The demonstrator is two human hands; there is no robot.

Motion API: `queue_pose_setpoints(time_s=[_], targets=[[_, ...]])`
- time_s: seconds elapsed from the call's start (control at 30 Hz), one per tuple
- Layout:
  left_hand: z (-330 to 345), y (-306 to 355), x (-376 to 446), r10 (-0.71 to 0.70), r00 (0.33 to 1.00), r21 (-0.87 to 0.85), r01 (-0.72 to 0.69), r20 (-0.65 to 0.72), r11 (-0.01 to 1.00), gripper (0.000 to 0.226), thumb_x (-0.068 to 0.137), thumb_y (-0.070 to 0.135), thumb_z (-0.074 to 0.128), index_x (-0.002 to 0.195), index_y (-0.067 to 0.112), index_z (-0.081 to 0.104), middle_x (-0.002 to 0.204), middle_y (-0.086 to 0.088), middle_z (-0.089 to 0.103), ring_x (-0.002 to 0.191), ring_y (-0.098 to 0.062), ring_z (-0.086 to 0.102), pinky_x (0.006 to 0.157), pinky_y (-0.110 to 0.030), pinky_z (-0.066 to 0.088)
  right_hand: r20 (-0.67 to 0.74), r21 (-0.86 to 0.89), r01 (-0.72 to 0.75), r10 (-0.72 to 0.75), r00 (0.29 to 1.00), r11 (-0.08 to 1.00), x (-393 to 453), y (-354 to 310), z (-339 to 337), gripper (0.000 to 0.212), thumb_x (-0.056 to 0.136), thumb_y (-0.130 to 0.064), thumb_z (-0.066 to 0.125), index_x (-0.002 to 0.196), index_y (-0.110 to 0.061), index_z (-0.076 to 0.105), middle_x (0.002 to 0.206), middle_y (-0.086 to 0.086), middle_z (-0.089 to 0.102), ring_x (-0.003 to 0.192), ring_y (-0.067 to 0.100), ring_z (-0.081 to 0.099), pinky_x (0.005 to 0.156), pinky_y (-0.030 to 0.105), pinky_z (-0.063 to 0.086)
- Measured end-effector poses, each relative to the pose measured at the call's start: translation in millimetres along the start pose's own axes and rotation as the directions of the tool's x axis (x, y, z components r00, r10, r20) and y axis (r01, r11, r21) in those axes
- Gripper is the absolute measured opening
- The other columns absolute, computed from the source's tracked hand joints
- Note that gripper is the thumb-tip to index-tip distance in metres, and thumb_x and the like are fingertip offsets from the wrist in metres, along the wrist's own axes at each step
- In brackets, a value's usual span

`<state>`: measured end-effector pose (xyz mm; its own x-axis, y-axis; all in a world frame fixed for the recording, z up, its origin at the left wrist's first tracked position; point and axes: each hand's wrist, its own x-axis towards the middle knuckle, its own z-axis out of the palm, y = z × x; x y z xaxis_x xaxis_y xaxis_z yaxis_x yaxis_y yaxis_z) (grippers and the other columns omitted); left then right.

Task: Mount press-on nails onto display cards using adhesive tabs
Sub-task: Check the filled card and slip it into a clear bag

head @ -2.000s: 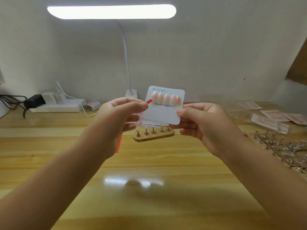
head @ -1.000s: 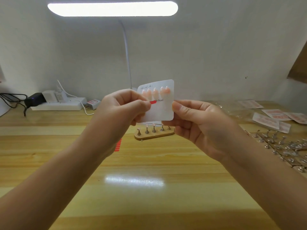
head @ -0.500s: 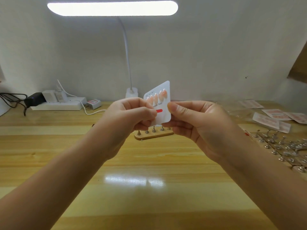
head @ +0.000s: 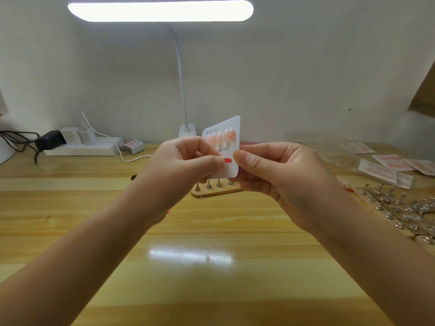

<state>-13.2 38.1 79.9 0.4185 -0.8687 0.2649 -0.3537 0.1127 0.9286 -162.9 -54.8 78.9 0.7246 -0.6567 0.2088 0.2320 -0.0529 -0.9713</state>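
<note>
Both hands up at frame centre, close together, each gripping something. Right hand point(head: 277, 175) pinches the right edge of the white display card point(head: 231, 147), thumb on the front face, other fingers curled behind. Left hand point(head: 181, 170) pinches a small red adhesive tab point(head: 227, 160) against the card's lower front, fingers curled and covering the card's lower left corner. Card sits between the two hands, held upright above the table point(head: 211, 278), tilted, top right corner highest. Row of peach press-on nails point(head: 221, 137) along the card's upper part, printed text below them partly hidden. Just below the hands, a wooden nail stand point(head: 216, 191) with metal pegs. Right of frame: scattered metal pegs point(head: 404, 208) and more cards in wrappers point(head: 386, 170). Upper centre: lit desk lamp point(head: 160, 10). Left: white power strip point(head: 82, 149) with plugs.
</note>
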Motion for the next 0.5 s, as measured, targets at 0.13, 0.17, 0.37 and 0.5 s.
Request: queue_pose_setpoints(time_s=[0.13, 0.17, 0.37, 0.5], targets=[[1.7, 0.6, -1.7, 0.069, 0.997, 0.090, -0.067, -0.021, 0.994, 0.009, 0.075, 0.025, 0.075, 0.072, 0.018, 0.070, 0.085, -0.023, 0.067, 0.072, -0.033, 0.059, 0.072, -0.045, 0.052, -0.024, -0.068, 0.023, -0.024, 0.999, 0.997, -1.9, -1.1, 1.7, 0.014, 0.077, -0.017, 0.075, 0.091, -0.014, 0.075, 0.083, 0.006, 0.076, 0.074, 0.017, 0.073, 0.063, 0.021, 0.056], [2.4, 1.1, -2.3, 0.086, 0.996, 0.110, -0.082, -0.028, 0.990, 0.011, 0.072, 0.028, 0.073, 0.074, 0.017, 0.069, 0.086, -0.025, 0.066, 0.074, -0.039, 0.060, 0.076, -0.052, 0.053, -0.029, -0.088, 0.030, -0.033, 0.999, 0.996, -2.5, -1.0, 2.4, 0.015, 0.077, -0.016, 0.075, 0.092, -0.014, 0.075, 0.083, 0.005, 0.076, 0.074, 0.017, 0.073, 0.063, 0.021, 0.056], [4.3, -0.6, -4.1, 0.150, 0.988, 0.203, -0.138, -0.046, 0.969, 0.012, 0.079, 0.030, 0.074, 0.075, 0.019, 0.071, 0.075, -0.009, 0.070, 0.075, -0.032, 0.066, 0.070, -0.048, 0.054, -0.104, -0.180, 0.076, -0.096, 0.990, 0.981, -1.3, 4.6, 2.6, 0.013, 0.080, -0.008, 0.075, 0.093, -0.009, 0.073, 0.083, -0.001, 0.076, 0.072, 0.016, 0.074, 0.060, 0.020, 0.056], [4.5, 0.3, -4.6, 0.131, 0.990, 0.251, -0.114, -0.050, 0.961, 0.009, 0.079, 0.031, 0.067, 0.081, 0.024, 0.072, 0.073, 0.004, 0.071, 0.065, -0.012, 0.066, 0.064, -0.033, 0.056, -0.146, -0.274, 0.140, -0.185, 0.972, 0.951, 0.9, 7.9, 1.0, 0.012, 0.081, -0.006, 0.074, 0.087, -0.016, 0.071, 0.077, -0.005, 0.076, 0.069, 0.013, 0.073, 0.061, 0.021, 0.057]])
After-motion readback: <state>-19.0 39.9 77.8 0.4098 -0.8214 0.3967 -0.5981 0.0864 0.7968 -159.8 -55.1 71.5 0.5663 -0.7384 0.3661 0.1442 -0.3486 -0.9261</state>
